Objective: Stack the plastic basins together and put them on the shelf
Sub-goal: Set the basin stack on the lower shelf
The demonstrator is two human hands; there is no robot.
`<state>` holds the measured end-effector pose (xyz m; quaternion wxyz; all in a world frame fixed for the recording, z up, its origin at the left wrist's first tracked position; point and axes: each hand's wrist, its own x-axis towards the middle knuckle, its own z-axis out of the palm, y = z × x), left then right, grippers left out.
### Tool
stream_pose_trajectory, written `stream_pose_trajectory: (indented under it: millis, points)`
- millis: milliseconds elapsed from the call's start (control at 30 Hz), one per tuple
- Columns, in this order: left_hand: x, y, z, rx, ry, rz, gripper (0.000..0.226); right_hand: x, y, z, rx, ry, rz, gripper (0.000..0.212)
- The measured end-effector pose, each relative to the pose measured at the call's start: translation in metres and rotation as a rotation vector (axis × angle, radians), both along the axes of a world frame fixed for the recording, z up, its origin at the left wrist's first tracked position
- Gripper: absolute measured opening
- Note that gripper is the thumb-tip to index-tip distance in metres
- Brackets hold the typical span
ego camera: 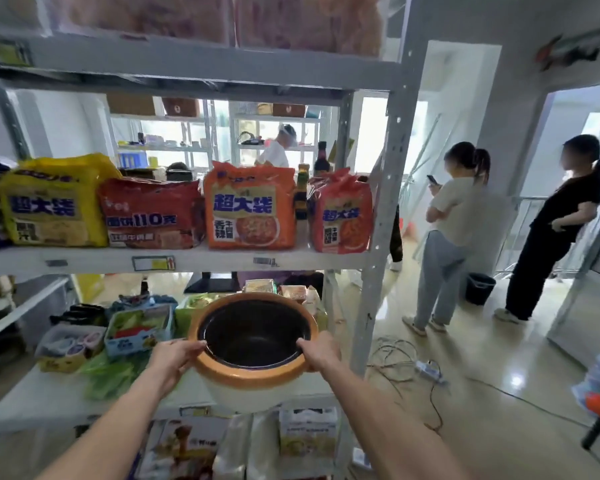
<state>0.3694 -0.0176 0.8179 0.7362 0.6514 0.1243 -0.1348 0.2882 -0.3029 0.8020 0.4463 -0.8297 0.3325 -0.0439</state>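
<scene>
The stacked basins (253,379) are in front of me: a cream outer basin with an orange rim and a dark basin (253,332) nested inside it. My left hand (177,355) grips the rim on the left and my right hand (321,351) grips it on the right. The stack is at the front edge of the white lower shelf (42,396), over its right part. Whether its base rests on the shelf is unclear.
Packets, small boxes and green bags (111,372) crowd the lower shelf's left and back. Noodle packs (250,209) and bottles fill the shelf above. A grey upright post (378,271) stands right of the basins. Two people (451,237) and cables (402,362) are on the floor to the right.
</scene>
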Motion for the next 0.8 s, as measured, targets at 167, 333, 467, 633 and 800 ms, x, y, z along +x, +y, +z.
stream_pose_trajectory:
  millis: [167,333,467,633,800]
  points:
    - [0.031,-0.027,-0.025,0.045,0.043,-0.020,0.020,0.041,-0.028,-0.028,0.010,0.026,0.024,0.037]
    - [0.079,-0.047,-0.066,0.074,0.089,-0.074,0.021,0.081,-0.041,-0.061,0.038,0.060,0.014,0.038]
    - [0.131,-0.053,-0.117,0.071,0.144,-0.127,0.028,0.121,-0.051,-0.107,0.056,0.118,0.005,0.040]
    - [0.187,-0.051,-0.174,0.152,0.230,-0.179,0.071,0.165,-0.068,-0.202,0.047,0.260,-0.022,0.062]
    - [0.209,-0.065,-0.194,0.204,0.262,-0.190,0.060,0.178,-0.061,-0.215,0.087,0.340,-0.067,0.062]
